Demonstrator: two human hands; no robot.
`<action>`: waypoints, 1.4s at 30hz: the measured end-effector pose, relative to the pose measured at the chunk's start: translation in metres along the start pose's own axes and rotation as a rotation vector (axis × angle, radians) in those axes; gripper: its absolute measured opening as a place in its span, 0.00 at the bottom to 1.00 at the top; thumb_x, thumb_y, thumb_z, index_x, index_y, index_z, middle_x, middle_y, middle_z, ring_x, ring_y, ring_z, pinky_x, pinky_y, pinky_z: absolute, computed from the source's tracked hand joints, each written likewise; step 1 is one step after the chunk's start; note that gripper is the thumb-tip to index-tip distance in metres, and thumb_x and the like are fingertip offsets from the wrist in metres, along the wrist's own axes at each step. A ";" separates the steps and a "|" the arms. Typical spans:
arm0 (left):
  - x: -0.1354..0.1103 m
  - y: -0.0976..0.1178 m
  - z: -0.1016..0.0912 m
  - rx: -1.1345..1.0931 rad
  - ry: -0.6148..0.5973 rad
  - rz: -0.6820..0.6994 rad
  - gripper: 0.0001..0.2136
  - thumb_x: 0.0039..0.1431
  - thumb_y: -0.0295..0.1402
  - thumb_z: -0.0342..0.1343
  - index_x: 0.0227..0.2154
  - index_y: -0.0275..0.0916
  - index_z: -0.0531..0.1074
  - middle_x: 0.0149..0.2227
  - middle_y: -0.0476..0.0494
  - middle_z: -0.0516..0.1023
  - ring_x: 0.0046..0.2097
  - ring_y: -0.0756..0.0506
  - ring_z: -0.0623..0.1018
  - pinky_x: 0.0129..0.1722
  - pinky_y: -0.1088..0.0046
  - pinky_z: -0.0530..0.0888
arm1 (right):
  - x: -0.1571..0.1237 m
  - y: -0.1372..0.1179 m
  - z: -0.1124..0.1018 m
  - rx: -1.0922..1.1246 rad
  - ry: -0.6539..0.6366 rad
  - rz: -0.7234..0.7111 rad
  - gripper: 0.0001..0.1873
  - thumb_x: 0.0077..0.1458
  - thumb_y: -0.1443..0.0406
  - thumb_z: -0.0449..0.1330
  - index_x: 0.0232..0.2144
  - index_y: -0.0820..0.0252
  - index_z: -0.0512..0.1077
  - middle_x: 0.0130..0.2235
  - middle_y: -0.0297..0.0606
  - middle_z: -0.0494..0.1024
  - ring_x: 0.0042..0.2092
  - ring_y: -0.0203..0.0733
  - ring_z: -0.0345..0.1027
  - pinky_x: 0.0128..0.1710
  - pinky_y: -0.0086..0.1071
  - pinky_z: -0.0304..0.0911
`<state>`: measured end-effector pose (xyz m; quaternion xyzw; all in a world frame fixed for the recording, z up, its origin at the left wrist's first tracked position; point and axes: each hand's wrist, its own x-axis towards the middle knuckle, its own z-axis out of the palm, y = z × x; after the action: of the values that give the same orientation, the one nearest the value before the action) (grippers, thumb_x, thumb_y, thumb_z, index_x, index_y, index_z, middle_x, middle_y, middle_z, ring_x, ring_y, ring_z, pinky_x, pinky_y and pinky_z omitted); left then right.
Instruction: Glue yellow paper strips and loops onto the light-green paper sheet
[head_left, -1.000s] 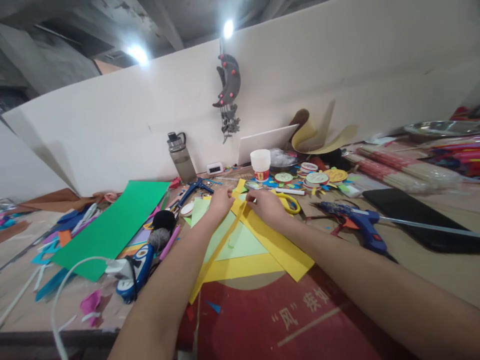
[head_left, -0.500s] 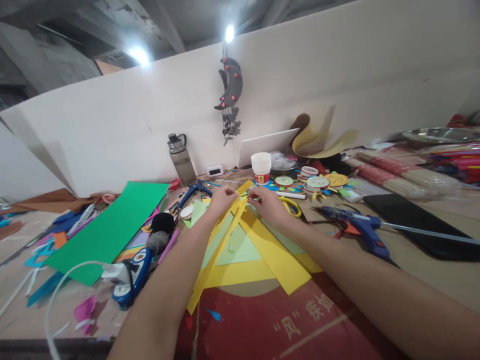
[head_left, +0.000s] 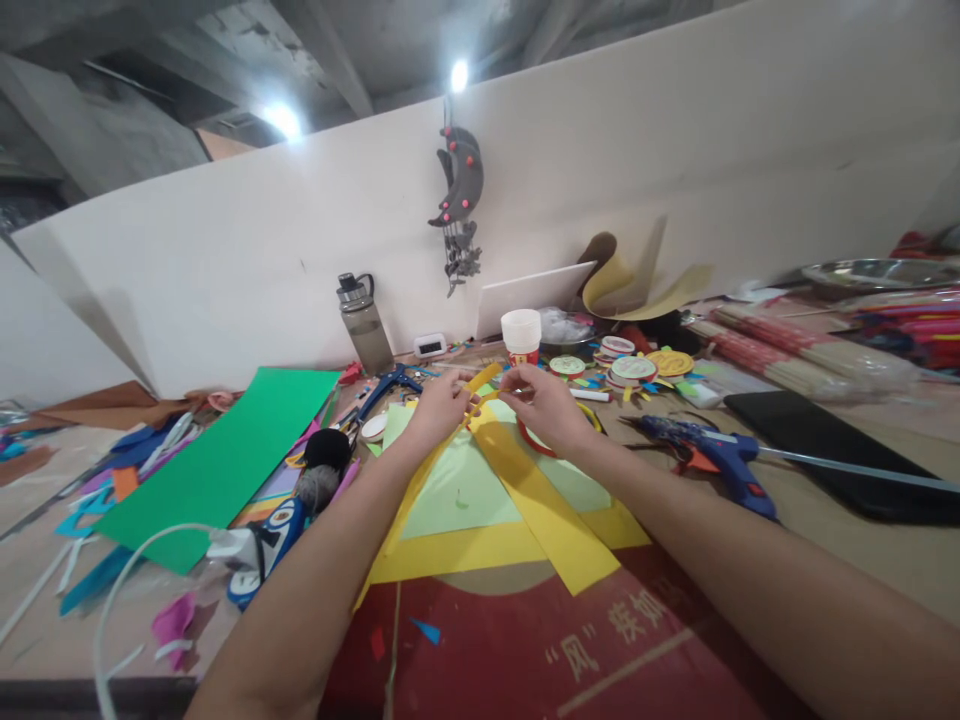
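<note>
My left hand (head_left: 441, 408) and my right hand (head_left: 546, 405) are raised together over the middle of the table, both pinching the far end of a yellow paper sheet (head_left: 546, 510). A narrow yellow strip (head_left: 409, 500) hangs down from my left hand toward me. Below them lie a pale green sheet (head_left: 457, 495) and a wider yellow sheet (head_left: 457, 552). A red ring-shaped handle (head_left: 534, 441) shows just under my right hand; what it belongs to is hidden.
A blue glue gun (head_left: 716, 457) lies right of my hands, a dark tablet (head_left: 817, 440) beyond it. A large green sheet (head_left: 225, 455), paper scraps and a blue tool (head_left: 274, 535) sit left. A water bottle (head_left: 364, 325), white cup (head_left: 521, 335) and round paper badges (head_left: 634, 368) stand behind.
Both hands have lifted the yellow sheet's far end off the table. The sheet has swung to point more toward me, and the narrow strip has slid left.
</note>
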<state>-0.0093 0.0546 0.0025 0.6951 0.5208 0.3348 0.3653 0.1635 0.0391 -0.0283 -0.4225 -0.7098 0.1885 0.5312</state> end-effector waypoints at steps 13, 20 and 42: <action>-0.023 0.023 -0.001 -0.102 -0.143 0.006 0.15 0.59 0.41 0.51 0.40 0.36 0.74 0.35 0.41 0.78 0.32 0.48 0.79 0.26 0.76 0.72 | 0.007 -0.011 -0.018 -0.104 0.134 0.031 0.16 0.47 0.67 0.61 0.40 0.56 0.63 0.31 0.34 0.76 0.33 0.41 0.72 0.35 0.36 0.65; -0.027 0.028 -0.001 -0.022 -0.147 0.087 0.19 0.58 0.47 0.51 0.36 0.35 0.74 0.34 0.43 0.78 0.32 0.47 0.80 0.30 0.75 0.71 | 0.006 -0.018 -0.023 -0.175 0.158 -0.040 0.15 0.48 0.68 0.60 0.40 0.56 0.63 0.31 0.33 0.76 0.33 0.40 0.71 0.35 0.34 0.63; -0.026 0.021 0.004 -0.063 -0.198 0.134 0.14 0.58 0.43 0.51 0.31 0.35 0.72 0.33 0.41 0.79 0.31 0.49 0.79 0.32 0.75 0.70 | 0.008 -0.018 -0.023 -0.166 0.237 -0.043 0.15 0.48 0.65 0.62 0.40 0.57 0.65 0.36 0.39 0.73 0.36 0.42 0.67 0.37 0.36 0.63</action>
<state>-0.0014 0.0248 0.0165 0.7463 0.4235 0.3044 0.4136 0.1773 0.0307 -0.0025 -0.4689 -0.6642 0.0666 0.5784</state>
